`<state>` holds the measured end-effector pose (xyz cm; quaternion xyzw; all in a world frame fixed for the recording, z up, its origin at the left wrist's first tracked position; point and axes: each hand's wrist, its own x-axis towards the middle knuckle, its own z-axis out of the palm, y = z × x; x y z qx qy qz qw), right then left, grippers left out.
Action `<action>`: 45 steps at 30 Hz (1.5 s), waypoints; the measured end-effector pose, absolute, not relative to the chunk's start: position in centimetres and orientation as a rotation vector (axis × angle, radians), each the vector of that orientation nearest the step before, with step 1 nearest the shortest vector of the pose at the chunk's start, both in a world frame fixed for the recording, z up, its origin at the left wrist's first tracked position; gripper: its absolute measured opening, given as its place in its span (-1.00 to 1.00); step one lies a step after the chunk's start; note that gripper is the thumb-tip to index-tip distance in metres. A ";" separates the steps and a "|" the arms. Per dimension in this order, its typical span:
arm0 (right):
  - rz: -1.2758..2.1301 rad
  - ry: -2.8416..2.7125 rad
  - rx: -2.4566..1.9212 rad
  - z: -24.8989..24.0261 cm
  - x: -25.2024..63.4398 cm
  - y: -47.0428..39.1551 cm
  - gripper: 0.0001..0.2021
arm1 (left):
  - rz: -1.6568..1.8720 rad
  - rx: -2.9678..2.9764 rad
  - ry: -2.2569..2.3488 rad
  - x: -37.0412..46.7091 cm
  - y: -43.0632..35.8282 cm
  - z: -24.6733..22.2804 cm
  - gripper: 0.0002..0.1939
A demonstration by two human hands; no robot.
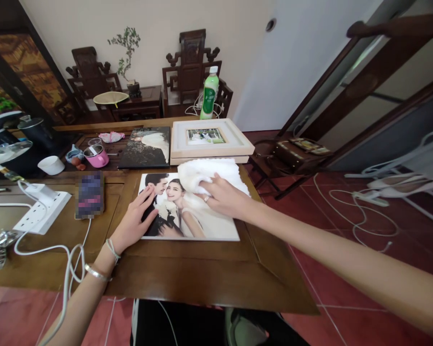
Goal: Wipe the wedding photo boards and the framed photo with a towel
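Photo [198, 226] of 2 people, flat on a brown wood table [202, 276]. Left hand [139, 216]: fingers spread on the photo's left side, gripping nothing. Right hand [225, 194]: closed on a white cloth [196, 174] at the photo's upper right. Beyond the photo, a capped bottle [209, 93] has a green label, its pale writing too small to read. Between photo and bottle: stacked white frames [234, 139]. Left of the photo: a white power strip [45, 214], a pink cup [98, 158] with something white inside, and a white bowl [51, 166]. Right of the photo, red tile floor [346, 278].
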<state>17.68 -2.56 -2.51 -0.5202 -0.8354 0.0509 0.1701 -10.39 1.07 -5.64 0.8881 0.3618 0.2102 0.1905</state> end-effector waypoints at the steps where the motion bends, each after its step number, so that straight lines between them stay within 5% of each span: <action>1: 0.156 -2.389 -1.467 -2.5 17.3 -3.6 -0.74 | 0.601 2.482 1.023 -10.4 1.1 -5.6 -0.43; 11: 0.425 -2.565 -1.289 -2.8 13.6 -16.1 -0.68 | 0.626 2.465 1.041 -10.2 1.0 -5.7 -0.44; 27: 0.418 -2.187 -1.372 -1.8 19.9 -0.2 -0.65 | 0.599 2.480 1.009 -10.4 1.1 -5.6 -0.44; 34: 0.421 -2.210 -1.395 -2.7 17.7 -5.2 -0.77 | 0.586 2.459 1.040 -10.3 1.0 -5.4 -0.44; 45: 0.576 -2.420 -1.207 -2.3 13.4 -14.0 -0.56 | 0.589 2.478 1.035 -10.2 1.0 -5.5 -0.43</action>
